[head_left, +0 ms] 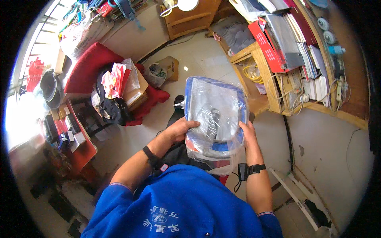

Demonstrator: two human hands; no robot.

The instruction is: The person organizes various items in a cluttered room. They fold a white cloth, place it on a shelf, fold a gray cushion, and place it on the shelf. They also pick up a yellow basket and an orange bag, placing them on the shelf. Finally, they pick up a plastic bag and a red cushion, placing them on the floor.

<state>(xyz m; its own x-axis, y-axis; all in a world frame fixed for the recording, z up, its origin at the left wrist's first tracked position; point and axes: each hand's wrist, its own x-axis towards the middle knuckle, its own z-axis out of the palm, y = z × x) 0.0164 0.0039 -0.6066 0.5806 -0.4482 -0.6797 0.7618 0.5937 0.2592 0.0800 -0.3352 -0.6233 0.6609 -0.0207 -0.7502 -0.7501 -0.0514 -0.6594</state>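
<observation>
A clear plastic case with blue edging, wrapped in crinkled transparent film, is held out in front of my body. A dark strip, perhaps a handle, shows on its face. My left hand grips its left edge, the thumb lying on top. On the opposite side my right hand holds the other edge, thumb also on the front. Fingers of both hands are partly hidden behind the case. Something red and white shows through the film at the lower end.
A red cloth-covered chair at left bears boxes, papers and a black bag. A wooden shelf with books, a red box file and cables stands at right. A cardboard box and a plastic bag rest on the floor ahead.
</observation>
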